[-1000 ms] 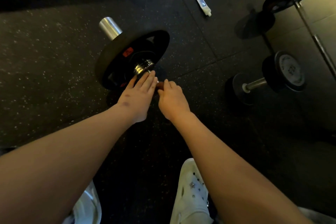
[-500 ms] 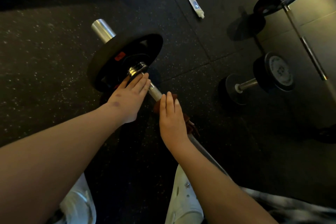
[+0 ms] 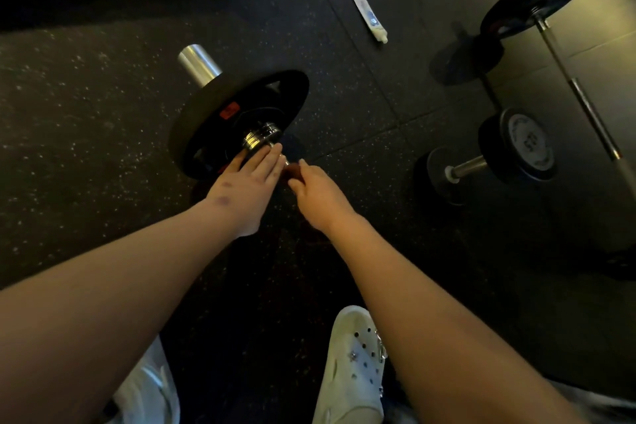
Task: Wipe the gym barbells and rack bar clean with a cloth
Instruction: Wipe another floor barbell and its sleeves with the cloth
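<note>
The work looks to be in its first half, as a guess. The wiping is at the near barbell [image 3: 198, 64], which lies on the rubber floor [image 3: 86, 134], and only at the short stretch of shaft just beside the chrome collar [image 3: 261, 138] and the black weight plate [image 3: 213, 103]. The rest of that shaft is hidden under the arms, and the light is too dim to judge how clean any metal is. A second barbell [image 3: 585, 96] lies well apart at the far right with nothing on it, so it probably still waits. No rack bar is in view at all. A dumbbell [image 3: 499, 155] and a small white tube [image 3: 370, 19] also lie on the floor.

The left hand [image 3: 246, 182] lies flat with its fingers straight and together, fingertips touching the collar, holding nothing; it seems to steady the bar. The right hand [image 3: 316, 193] is just beside it, fingers curled down around a dark reddish cloth [image 3: 292, 174], which is pressed to the shaft between the two hands. Only a small fold of it shows.
</note>
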